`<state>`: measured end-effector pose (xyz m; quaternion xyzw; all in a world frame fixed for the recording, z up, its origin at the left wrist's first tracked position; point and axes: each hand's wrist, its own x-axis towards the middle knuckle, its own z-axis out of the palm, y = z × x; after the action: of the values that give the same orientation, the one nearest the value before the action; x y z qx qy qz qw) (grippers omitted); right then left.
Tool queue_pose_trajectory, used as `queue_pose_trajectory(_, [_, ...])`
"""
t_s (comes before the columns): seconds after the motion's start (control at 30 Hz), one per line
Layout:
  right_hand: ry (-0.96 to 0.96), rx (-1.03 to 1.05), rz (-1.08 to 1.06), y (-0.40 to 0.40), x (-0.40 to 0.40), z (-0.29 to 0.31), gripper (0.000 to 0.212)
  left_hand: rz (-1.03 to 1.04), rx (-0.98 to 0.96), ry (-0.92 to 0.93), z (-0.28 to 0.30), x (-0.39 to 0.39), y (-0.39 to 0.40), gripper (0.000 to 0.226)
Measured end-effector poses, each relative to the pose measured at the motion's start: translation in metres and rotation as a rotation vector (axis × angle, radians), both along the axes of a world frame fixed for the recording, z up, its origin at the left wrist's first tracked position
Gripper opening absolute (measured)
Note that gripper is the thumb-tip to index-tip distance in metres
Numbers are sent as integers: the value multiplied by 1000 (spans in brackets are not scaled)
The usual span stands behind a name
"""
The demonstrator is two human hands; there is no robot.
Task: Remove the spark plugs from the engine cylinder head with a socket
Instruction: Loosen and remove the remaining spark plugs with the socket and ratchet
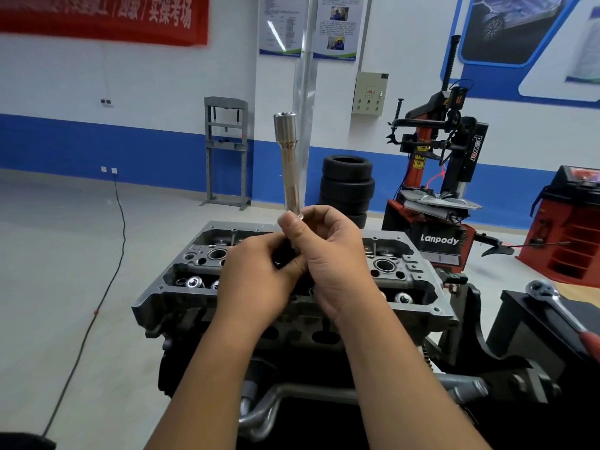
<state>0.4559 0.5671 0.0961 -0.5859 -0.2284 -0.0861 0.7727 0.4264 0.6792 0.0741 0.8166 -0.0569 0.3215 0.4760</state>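
A long silver spark plug socket (290, 164) stands upright in front of me, its wide end at the top. My right hand (328, 258) is wrapped around its lower end, thumb on the shaft. My left hand (259, 274) pinches something at the socket's bottom tip; what it holds is hidden by the fingers. Both hands hover above the middle of the grey engine cylinder head (201, 271), which sits on a stand. Round plug wells and valve springs show on both sides of my hands.
A ratchet wrench (558, 306) with a red handle lies on a black block at the right. Behind stand a red tyre changer (435, 196), stacked tyres (347, 186), a grey press frame (226, 151) and a red cabinet (571, 228). A black cable (107, 287) crosses the floor at left.
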Motion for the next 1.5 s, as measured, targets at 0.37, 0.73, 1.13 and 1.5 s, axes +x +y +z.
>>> queue_pose_trajectory(0.37, [85,56,-11,3,-4,5,33,58,33,7,-2,5,-2,14])
queue_pose_trajectory(0.73, [30,-37,-55,2,-4,2,26,-71,6,33,-2,2,2,25])
queue_pose_trajectory(1.13, [-30,235,-121,8,0,2,9,-76,172,43,-4,4,3,26])
queue_pose_trajectory(1.5, [-20,314,-137,21,-5,2,19,18,70,1,-3,4,-2,39])
